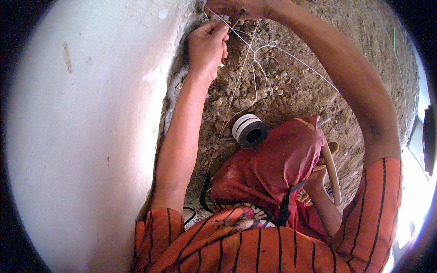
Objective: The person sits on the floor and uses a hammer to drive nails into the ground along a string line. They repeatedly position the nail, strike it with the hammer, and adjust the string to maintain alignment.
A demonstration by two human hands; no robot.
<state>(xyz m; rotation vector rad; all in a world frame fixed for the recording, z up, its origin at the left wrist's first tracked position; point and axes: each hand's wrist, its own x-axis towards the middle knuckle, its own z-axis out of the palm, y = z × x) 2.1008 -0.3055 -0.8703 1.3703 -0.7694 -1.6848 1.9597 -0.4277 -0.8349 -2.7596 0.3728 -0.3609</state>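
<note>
At the foot of the pale wall, my left hand [208,51] is closed, its thumb and forefinger pinched at a white string [304,63]. My right hand [236,9] reaches in from the right, just above the left one. It is curled, shadowed and partly cut off by the top edge, so what its fingers grip is hidden. From the hands the string runs tight down to the right, passing behind my right forearm. A loose loop of string [272,44] and a slack tail lie beside it. Nearer, a white-wound black spool [249,131] rests against my knee, a thin thread trailing by it.
A smooth pale wall [91,136] rises close along the left. Rough soil with pebbles [282,82] covers the ground. My knee in red trousers [273,159] is bent below the spool. A curved wooden-looking strip [333,175] stands beside it. Bright light comes from the right.
</note>
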